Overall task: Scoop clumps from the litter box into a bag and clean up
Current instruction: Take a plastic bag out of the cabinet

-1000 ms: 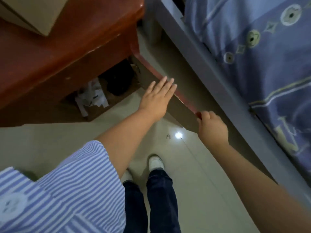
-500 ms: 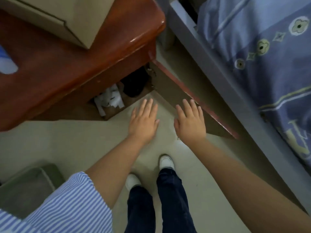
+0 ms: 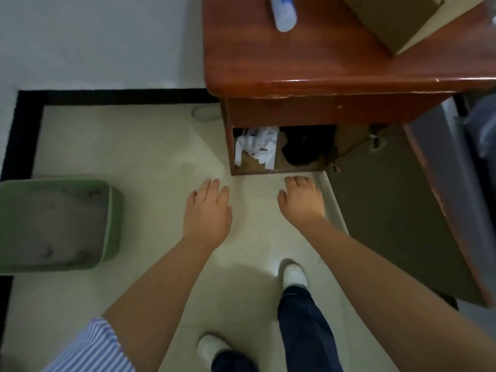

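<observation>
Two bare hands out front, holding nothing: left hand (image 3: 208, 210) flat with fingers straight, right hand (image 3: 300, 201) loosely curled just short of the open cabinet (image 3: 281, 108). Inside, white papers (image 3: 255, 149) and a dark bundle (image 3: 303, 149), too dim to identify. Green litter box (image 3: 112, 224) on the floor well to the left, grey litter untouched. No scoop or bag visible; scooping not yet begun, apparently. Box's left side cut off.

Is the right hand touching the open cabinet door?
Apart. In the head view the right hand hangs loosely over pale floor, and a strip of floor shows between it and the open cabinet door.
</observation>
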A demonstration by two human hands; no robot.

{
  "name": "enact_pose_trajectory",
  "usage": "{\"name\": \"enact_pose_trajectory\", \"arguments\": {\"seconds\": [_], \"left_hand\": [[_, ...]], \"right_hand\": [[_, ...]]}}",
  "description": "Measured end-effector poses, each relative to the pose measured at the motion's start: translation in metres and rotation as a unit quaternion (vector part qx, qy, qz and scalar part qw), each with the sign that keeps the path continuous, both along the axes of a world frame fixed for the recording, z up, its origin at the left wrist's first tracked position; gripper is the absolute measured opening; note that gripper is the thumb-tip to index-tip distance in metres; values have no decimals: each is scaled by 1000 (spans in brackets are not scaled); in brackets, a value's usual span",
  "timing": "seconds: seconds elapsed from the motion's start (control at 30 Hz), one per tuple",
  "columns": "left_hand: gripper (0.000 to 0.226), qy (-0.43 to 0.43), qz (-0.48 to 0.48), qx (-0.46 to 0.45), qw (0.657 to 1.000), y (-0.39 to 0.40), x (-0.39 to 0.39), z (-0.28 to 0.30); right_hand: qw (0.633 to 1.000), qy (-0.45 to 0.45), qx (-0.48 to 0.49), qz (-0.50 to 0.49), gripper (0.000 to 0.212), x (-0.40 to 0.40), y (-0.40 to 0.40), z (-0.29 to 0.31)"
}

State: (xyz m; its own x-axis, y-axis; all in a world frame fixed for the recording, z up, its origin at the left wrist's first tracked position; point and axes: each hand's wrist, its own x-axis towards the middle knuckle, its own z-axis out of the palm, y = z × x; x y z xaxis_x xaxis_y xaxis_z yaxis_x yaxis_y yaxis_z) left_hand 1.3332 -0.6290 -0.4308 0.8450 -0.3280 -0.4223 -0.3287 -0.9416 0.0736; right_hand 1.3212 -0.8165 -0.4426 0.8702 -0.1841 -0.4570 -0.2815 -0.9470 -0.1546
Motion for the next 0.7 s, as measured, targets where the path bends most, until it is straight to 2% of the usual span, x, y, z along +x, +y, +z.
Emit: {"name": "enact_pose_trajectory", "arguments": {"seconds": [0.17, 0.3, 0.43, 0.53, 0.63, 0.7], "left_hand": [[49, -44, 36, -60, 997, -1, 12, -80], [54, -148, 7, -106, 983, -10, 39, -166], [71, -180, -53, -32, 982, -23, 77, -233], [72, -243, -88, 18, 966, -33, 100, -263], [66, -265, -88, 34, 960, -37, 110, -275], [67, -311, -90, 8, 946, -35, 108, -284]], "right_hand": [[1000, -14, -28, 6, 41, 38, -9, -87], [999, -44, -14, -1, 40, 91, -22, -174], [992, -122, 10, -12, 42, 142, -36, -239], [977, -186, 82, -63, 46, 178, -48, -273], [973, -171, 127, -89, 57, 206, -55, -298], [973, -151, 156, -79, 66, 217, -50, -309]]}}
